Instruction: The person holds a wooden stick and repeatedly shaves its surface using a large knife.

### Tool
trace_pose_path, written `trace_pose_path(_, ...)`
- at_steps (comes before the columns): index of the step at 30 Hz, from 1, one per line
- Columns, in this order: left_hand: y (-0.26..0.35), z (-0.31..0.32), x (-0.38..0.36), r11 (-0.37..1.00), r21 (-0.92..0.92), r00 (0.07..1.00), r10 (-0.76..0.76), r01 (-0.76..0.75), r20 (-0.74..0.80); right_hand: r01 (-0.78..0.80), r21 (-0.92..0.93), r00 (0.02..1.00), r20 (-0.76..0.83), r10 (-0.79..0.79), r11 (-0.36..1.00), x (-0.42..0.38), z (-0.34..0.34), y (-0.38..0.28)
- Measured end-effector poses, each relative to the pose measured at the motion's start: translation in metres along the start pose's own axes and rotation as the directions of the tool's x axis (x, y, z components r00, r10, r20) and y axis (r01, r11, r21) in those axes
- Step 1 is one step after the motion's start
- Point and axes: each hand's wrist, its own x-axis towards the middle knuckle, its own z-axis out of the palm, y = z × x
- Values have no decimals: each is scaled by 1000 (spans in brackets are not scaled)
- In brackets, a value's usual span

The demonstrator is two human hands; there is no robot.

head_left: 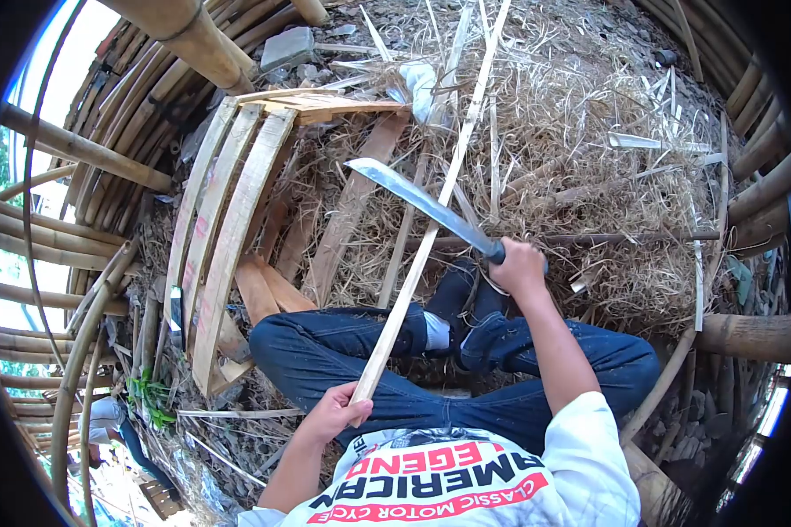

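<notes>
My right hand (520, 267) is wrapped round the dark handle of a machete (422, 200), its long blade pointing up and to the left. The blade lies across a long, pale bamboo strip (410, 277), right at its surface in this view. My left hand (336, 413) grips the lower end of that strip close to my shirt, thumb on top. From there the strip slants up and away past the blade to the top edge of the view. My crossed legs in dark jeans (325, 351) are under the strip and both forearms.
A wooden slatted crate (242, 202) stands on the left. Curly bamboo shavings (606, 206) cover the ground ahead, with a white cloth-like item (419, 86) among them. Bamboo poles (97, 154) line both sides. Another person (114, 422) is at the far lower left.
</notes>
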Motion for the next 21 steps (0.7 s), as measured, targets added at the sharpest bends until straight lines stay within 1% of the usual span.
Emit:
trace_pose_path(1, 0, 0, -3, 999, 33, 1000, 2, -2, -8, -75, 52, 997, -2, 76, 996, 6, 6, 6)
trace_pose_path(3, -8, -2, -1, 1000, 29, 1000, 10, -9, -19, -204, 145, 979, 17, 204, 968, 20, 13, 8)
trace_pose_path(4, -8, -2, 2, 999, 27, 999, 32, -31, -21, -200, 150, 980, 15, 200, 968, 19, 14, 4)
trace_pose_path(6, -5, -5, 2, 999, 20, 999, 38, -38, 5, -143, 196, 990, 13, 143, 970, 14, 13, -9)
trace_pose_path(7, -5, -8, -1, 999, -22, 1000, 24, -24, 14, -105, 173, 994, 30, 102, 979, 8, 11, -13)
trace_pose_path(8, -8, -9, -3, 998, -65, 1000, 5, -4, 25, -109, 168, 994, 33, 105, 980, 9, 5, -11)
trace_pose_path(10, -9, -8, -2, 997, -74, 1000, 12, -11, 19, 0, 41, 1000, 14, -1, 999, 16, -3, -6)
trace_pose_path(11, -6, -6, -1, 999, -30, 1000, 11, -11, 5, -92, 43, 996, 17, 91, 995, 25, 6, 0)
trace_pose_path(12, -4, -5, 0, 1000, 19, 1000, 21, -21, -7, -189, 125, 982, 13, 189, 974, 33, 13, 3)
trace_pose_path(13, -11, -6, 4, 999, -31, 999, 44, -44, 5, -180, 137, 983, -2, 182, 974, 34, 21, 1)
trace_pose_path(14, -15, -6, 5, 1000, 28, 1000, 14, -14, 10, -172, 149, 984, -24, 178, 974, 34, 27, 0)
trace_pose_path(16, -19, -11, 4, 995, -95, 1000, -7, 10, 30, -102, 200, 995, 16, 101, 974, 22, 18, -12)
trace_pose_path(17, -19, -13, 4, 995, -100, 999, -9, 13, 37, -75, 152, 997, 36, 70, 986, 16, 11, -13)
trace_pose_path(18, -16, -14, 3, 995, -102, 999, -1, 5, 47, -80, 144, 996, 40, 75, 986, 17, 8, -9)
trace_pose_path(20, -17, -13, 1, 994, -109, 999, -7, 12, 49, -30, 62, 1000, -8, 30, 998, 21, 8, -3)
trace_pose_path(21, -15, -12, 2, 995, -103, 999, -3, 7, 44, -138, 128, 990, -17, 141, 982, 27, 11, -3)
